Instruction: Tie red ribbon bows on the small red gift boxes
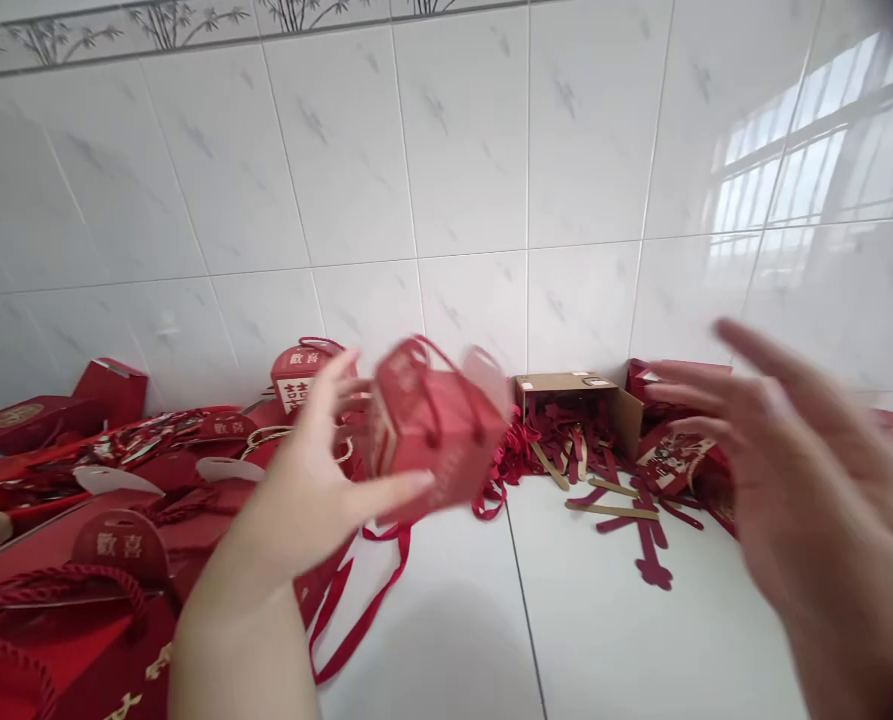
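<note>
A small red gift box [446, 440] with a red cord handle is gripped from its left side by my left hand [318, 470], held above the white surface. The box is tilted and blurred by motion. One rounded flap stands up at its right top edge. Off to the right, my right hand [798, 470] is raised with its fingers stretched out and apart, touching nothing, also blurred. A red ribbon [367, 620] hangs or lies below the box; I cannot tell whether it is attached to it.
Several red gift boxes [123, 540] crowd the left side, with another upright box [296, 375] behind. An open cardboard box [566, 382] spills dark red and gold strips [611, 510] onto the white tabletop [446, 640]. A tiled wall [468, 150] closes off the back.
</note>
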